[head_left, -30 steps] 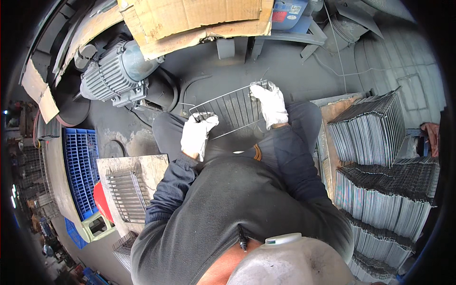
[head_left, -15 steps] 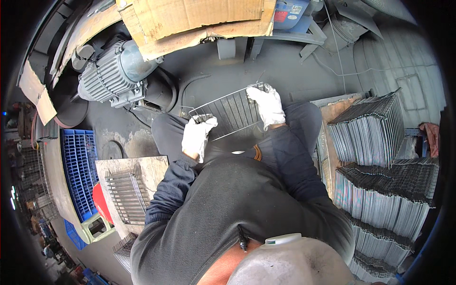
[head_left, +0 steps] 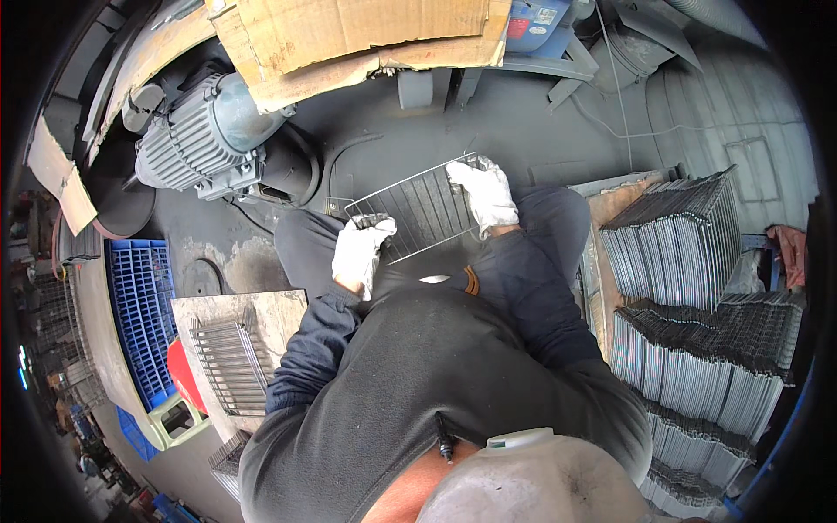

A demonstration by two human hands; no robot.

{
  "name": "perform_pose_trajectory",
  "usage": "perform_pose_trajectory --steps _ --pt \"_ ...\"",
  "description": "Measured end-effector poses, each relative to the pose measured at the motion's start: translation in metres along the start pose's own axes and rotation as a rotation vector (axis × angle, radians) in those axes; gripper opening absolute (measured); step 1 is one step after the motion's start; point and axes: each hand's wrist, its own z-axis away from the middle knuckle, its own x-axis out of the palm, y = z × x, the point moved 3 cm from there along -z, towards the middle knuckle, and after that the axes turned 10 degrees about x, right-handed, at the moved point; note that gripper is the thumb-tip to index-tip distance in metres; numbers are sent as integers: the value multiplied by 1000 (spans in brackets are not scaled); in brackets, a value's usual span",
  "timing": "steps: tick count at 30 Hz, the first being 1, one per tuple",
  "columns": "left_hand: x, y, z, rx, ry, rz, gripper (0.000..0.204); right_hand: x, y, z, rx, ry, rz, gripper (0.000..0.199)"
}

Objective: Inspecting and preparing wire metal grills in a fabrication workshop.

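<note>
A flat rectangular wire rack is held over my knees, tilted with its right end higher. My left hand, in a white glove, grips the rack's lower left corner. My right hand, also gloved in white, grips its upper right corner. My dark sleeves and dark trousers fill the frame below the rack.
A grey electric motor sits on the floor at upper left under a sheet of cardboard. Tall stacks of wire racks stand at my right. More racks lie on a board at my left, beside a blue crate.
Both hands and the wire rack have stayed over my knees; the rack shifted only slightly.
</note>
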Motion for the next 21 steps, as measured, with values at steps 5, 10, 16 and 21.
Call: perform_pose_trajectory --steps 5,10,16,21 --pt "-3 -10 -4 -13 -27 42 24 2 6 -6 0 13 33 21" --pt "-2 -18 -7 -50 -15 243 22 2 14 -16 50 8 -16 20" --pt "-5 -18 -12 27 -11 368 24 8 3 -11 66 7 3 17" --pt "3 13 -20 17 -1 149 16 -4 10 -22 26 -147 -212 12"
